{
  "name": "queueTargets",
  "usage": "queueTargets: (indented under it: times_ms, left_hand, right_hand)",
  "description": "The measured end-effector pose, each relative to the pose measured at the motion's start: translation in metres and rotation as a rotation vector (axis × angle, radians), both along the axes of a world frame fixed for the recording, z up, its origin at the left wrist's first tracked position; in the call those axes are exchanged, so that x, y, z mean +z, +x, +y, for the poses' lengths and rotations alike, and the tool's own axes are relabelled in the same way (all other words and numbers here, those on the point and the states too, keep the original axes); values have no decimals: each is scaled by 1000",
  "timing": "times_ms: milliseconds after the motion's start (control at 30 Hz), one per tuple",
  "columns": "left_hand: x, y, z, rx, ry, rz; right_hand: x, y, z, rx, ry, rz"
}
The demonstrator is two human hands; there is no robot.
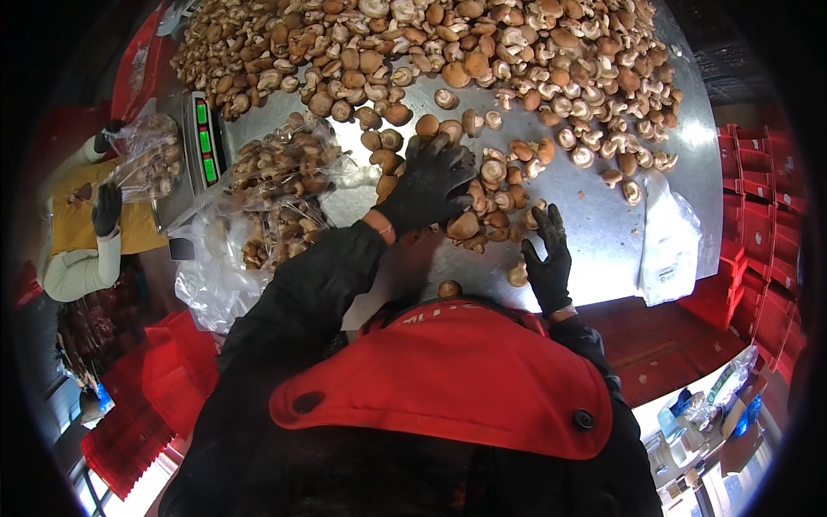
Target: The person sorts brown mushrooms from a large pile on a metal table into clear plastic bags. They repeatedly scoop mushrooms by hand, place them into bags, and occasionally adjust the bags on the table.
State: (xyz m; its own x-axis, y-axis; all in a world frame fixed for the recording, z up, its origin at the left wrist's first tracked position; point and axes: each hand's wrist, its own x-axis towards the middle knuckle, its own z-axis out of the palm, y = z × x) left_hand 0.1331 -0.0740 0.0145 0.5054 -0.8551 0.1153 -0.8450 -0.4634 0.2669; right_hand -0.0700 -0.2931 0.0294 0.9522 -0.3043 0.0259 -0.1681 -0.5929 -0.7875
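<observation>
My left hand (429, 184), in a dark glove, reaches over loose shiitake mushrooms on the metal table (601, 239). Its fingers are spread and bent, and its underside is hidden. A small cluster of shiitake mushrooms (494, 207) lies between my two hands. My right hand (549, 262), also gloved, is open at the right of that cluster, beside a single pale mushroom (517, 274). Another mushroom (450, 289) sits at the table's near edge. To the left, clear plastic bags hold more mushrooms (284, 168).
A large mushroom heap (420, 39) covers the table's far side. A scale with green displays (205, 141) stands left, where a co-worker's gloved hands (107, 208) handle a filled bag (152, 155). White plastic bags (669, 239) hang over the right edge, near stacked red crates (759, 220).
</observation>
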Motion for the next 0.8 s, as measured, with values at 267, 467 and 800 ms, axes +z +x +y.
queueTargets:
  times_ms: [267,467,800]
  left_hand:
    - [13,-18,54,-57,-124,113]
    - [33,-11,13,80,-249,108]
    - [2,21,-17,184,-292,395]
  right_hand:
    - [-6,-7,-14,-94,-51,-27]
    - [2,-22,-23,-121,-65,65]
    - [13,-5,-12,-149,8,-20]
